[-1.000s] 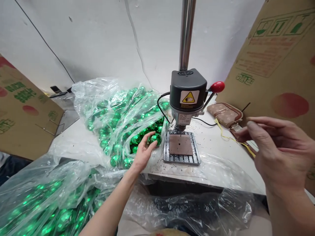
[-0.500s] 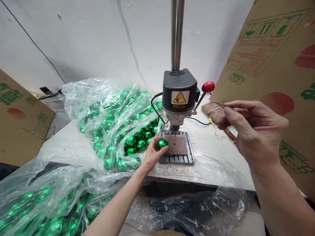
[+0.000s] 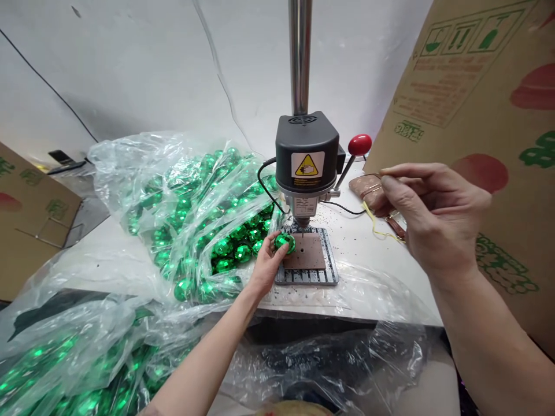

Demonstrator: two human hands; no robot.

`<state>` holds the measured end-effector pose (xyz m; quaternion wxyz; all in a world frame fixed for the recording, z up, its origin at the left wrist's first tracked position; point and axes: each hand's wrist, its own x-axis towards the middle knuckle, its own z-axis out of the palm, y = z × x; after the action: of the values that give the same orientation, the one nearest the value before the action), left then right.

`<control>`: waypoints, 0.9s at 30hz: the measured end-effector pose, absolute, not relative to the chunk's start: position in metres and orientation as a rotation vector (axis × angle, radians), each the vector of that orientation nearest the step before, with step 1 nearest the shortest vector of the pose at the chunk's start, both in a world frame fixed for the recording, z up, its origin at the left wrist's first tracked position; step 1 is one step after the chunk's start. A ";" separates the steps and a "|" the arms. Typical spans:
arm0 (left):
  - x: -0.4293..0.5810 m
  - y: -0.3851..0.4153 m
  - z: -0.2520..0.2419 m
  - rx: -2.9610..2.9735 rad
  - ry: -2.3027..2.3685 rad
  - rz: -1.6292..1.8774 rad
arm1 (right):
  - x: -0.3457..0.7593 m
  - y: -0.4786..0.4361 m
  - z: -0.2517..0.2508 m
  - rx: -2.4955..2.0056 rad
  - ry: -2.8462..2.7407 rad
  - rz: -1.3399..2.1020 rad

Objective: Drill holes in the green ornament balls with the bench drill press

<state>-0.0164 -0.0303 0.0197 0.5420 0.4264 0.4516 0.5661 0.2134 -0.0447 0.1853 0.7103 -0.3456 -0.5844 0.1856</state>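
A shiny green faceted ball [image 3: 285, 243] is held between the thumb and fingers of my left hand [image 3: 267, 263], over the left side of a brown plate [image 3: 312, 260]. That plate, with a small dark hole, lies on the slotted metal base [image 3: 330, 271] of a small drill press [image 3: 307, 153]. The bit points down just above the plate. My right hand [image 3: 433, 214] is raised at the right, thumb and forefinger pinched together; whatever they hold is too small to make out. It is near the red-knobbed lever [image 3: 359, 145], not touching it.
Left of the press, a clear plastic bag [image 3: 130, 156] holds several green balls [image 3: 223, 245]; another such bag [image 3: 87, 358] lies lower left. Cardboard boxes stand at the right [image 3: 459, 133] and left [image 3: 34, 214]. A brown pouch [image 3: 368, 190] lies behind my right hand.
The whole view has shifted a little, so things appear slightly further left. My left hand keeps the ball at the plate's left side; my right hand stays raised and pinched.
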 end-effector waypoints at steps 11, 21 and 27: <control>-0.013 -0.007 -0.012 1.346 1.144 1.283 | 0.222 -0.036 0.190 -0.772 -1.319 0.399; -0.003 -0.004 -0.008 1.449 1.148 1.275 | 0.221 -0.029 0.179 -0.759 -1.310 0.438; 0.011 -0.012 -0.007 1.523 1.209 1.284 | 0.220 -0.016 0.196 -0.742 -1.211 0.214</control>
<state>0.0112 -0.0115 -0.0074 0.3947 0.6006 0.4767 0.5061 0.2200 -0.0162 0.1963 0.7532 -0.3398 -0.5547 0.0979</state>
